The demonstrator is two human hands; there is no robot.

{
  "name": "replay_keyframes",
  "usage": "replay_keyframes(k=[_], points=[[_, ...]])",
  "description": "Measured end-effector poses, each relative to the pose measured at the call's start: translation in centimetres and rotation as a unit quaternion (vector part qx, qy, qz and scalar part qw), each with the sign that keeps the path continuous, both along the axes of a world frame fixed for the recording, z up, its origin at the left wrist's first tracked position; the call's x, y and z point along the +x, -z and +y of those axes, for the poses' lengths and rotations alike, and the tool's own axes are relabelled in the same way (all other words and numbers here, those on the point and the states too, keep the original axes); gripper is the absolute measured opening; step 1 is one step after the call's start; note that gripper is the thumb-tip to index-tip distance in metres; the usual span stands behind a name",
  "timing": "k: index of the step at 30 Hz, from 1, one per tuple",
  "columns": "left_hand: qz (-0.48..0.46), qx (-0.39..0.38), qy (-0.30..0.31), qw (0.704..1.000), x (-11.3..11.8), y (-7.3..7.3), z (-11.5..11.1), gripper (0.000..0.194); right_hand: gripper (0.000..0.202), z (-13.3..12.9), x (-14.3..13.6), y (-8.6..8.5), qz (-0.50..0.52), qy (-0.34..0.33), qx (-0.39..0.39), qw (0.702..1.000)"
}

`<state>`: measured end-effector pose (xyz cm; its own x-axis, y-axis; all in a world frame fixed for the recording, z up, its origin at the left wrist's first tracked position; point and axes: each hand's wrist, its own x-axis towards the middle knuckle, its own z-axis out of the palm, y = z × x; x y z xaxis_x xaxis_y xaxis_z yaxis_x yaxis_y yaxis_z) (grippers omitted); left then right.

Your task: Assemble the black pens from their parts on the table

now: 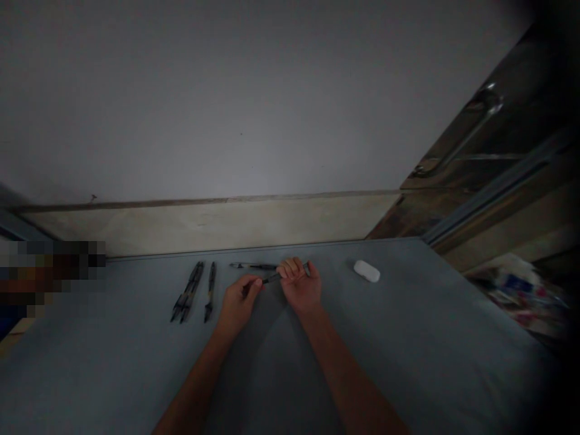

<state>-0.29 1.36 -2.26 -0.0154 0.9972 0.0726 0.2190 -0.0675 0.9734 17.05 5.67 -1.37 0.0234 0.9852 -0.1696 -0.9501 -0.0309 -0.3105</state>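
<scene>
Pen (270, 279): spans the gap between hands above the grey table (136, 374), pinched by the left hand (238, 302), clasped in the right hand's (302, 292) curled fingers. Just behind, another pen (251, 266); leftward, more pens (193, 284); rightward, a white oval object (367, 271).

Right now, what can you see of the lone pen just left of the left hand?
The lone pen is slim and dark, apparently plastic, with a yellowish mark partway along and a bulkier part toward its near end. It lies on the grey table, running nearly straight away from the person, far end slightly right. It sits between the bunched pens and the left hand, touching neither. No lettering is legible.
</scene>
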Motion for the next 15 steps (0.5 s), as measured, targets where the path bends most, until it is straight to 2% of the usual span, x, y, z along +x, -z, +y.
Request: replay_keyframes(k=[8,15], points=[[-0.057,-0.024,0.028,0.998,-0.25,0.04,0.28,0.042,0.048,-0.29,-0.26,-0.51,-0.019,0.030,-0.017,0.999],[-0.023,-0.022,0.038,0.999,-0.06,0.26,0.01,0.033,0.048,-0.41,-0.20,-0.38,0.020,0.003,-0.010,1.000]])
